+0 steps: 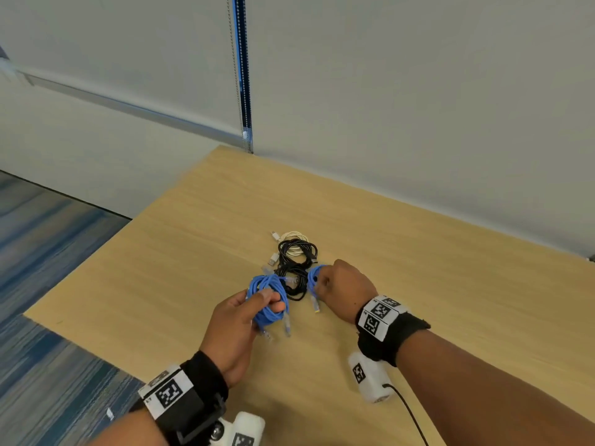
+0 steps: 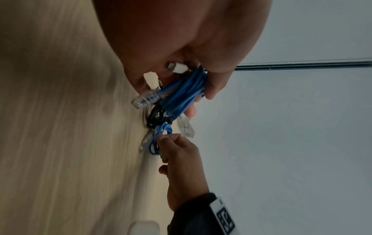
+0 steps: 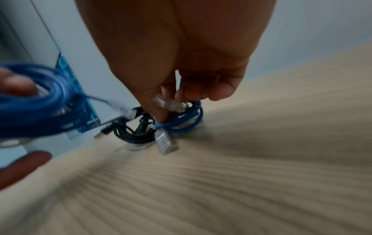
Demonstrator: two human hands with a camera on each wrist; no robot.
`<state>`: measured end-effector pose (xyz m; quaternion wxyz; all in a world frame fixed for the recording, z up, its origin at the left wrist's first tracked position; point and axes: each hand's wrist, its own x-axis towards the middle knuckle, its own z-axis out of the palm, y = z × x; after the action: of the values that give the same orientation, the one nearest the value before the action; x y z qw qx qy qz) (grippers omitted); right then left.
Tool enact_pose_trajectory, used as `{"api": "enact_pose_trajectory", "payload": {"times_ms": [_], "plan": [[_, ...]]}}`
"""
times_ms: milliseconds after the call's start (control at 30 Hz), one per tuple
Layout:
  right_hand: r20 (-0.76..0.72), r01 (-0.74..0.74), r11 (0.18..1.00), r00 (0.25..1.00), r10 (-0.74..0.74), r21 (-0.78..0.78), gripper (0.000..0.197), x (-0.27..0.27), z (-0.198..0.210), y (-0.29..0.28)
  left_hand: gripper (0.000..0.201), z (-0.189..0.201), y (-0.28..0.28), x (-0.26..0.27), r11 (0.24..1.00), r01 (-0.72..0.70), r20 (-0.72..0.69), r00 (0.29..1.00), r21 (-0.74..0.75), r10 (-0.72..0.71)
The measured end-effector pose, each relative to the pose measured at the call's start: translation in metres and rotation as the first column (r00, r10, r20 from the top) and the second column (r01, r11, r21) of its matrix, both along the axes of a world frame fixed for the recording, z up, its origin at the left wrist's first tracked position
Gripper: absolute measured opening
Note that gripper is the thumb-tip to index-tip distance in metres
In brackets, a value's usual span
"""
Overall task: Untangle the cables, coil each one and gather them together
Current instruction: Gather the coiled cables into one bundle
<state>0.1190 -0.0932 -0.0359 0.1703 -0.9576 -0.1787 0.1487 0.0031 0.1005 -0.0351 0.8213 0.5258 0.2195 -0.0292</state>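
Note:
My left hand point(image 1: 254, 304) grips a large coil of blue network cable point(image 1: 269, 296), lifted just above the wooden table point(image 1: 161, 278); its clear plugs hang below. In the left wrist view the same blue coil point(image 2: 185, 93) sits between thumb and fingers. My right hand point(image 1: 325, 283) pinches a smaller blue cable coil point(image 1: 313, 280), seen up close point(image 3: 181, 122) with a clear plug point(image 3: 165, 141) dangling. Between the hands lie a black cable coil point(image 1: 294, 284), another black coil point(image 1: 297, 251) and a white cable coil point(image 1: 291, 238).
The table meets a grey wall point(image 1: 418, 107) at the back, with a blind cord point(image 1: 240, 75) hanging at the corner. The table's left edge drops to blue carpet point(image 1: 48, 284). Wrist camera mounts point(image 1: 370, 376) and a thin black lead point(image 1: 412, 413) sit near my forearms.

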Motion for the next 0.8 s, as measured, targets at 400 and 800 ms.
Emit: {"api": "enact_pose_trajectory", "payload": {"times_ms": [400, 800], "plan": [[0.062, -0.323, 0.897, 0.946, 0.320, 0.301, 0.007, -0.059, 0.053, -0.020, 0.033, 0.005, -0.032, 0.004, 0.982, 0.134, -0.031, 0.990, -0.131, -0.139], [0.163, -0.425, 0.863, 0.904, 0.394, 0.271, 0.009, -0.067, 0.046, -0.015, 0.039, 0.008, -0.026, -0.003, 0.946, 0.274, -0.023, 0.959, -0.176, -0.282]]}}
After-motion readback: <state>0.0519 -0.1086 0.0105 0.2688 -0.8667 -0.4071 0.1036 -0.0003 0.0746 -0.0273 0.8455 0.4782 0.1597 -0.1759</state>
